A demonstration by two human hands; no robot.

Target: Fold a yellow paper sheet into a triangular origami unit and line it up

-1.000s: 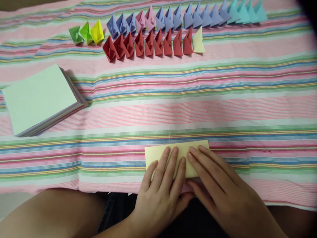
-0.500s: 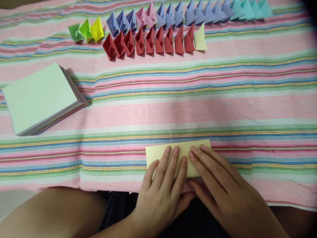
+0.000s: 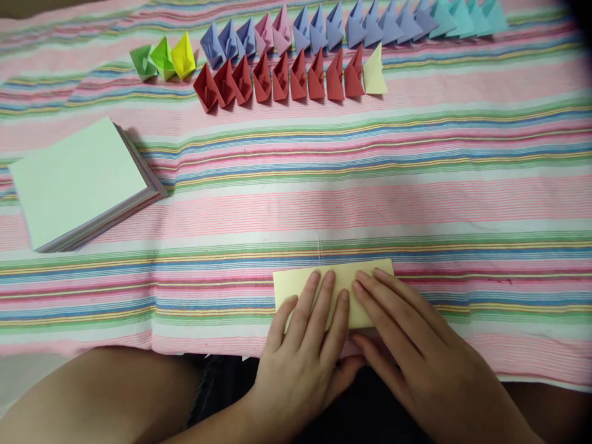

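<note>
A pale yellow sheet of paper (image 3: 296,285), folded into a long strip, lies on the striped cloth close to the near edge. My left hand (image 3: 303,357) rests on its left and middle part, fingers stretched out and a little apart. My right hand (image 3: 420,345) lies over its right part with the fingers extended flat. Both thumbs are below the paper's near edge, almost meeting. The fingers cover much of the lower half of the strip.
A thick stack of paper (image 3: 83,182) with a pale green top sheet lies at the left. Along the far side stand folded paper boats: a red row (image 3: 280,78), a blue, pink and turquoise row (image 3: 356,24), and green and yellow ones (image 3: 161,58). The striped cloth (image 3: 296,203) has slight creases.
Almost nothing differs. The view has shifted very slightly, while both hands stay in place on the yellow paper.
</note>
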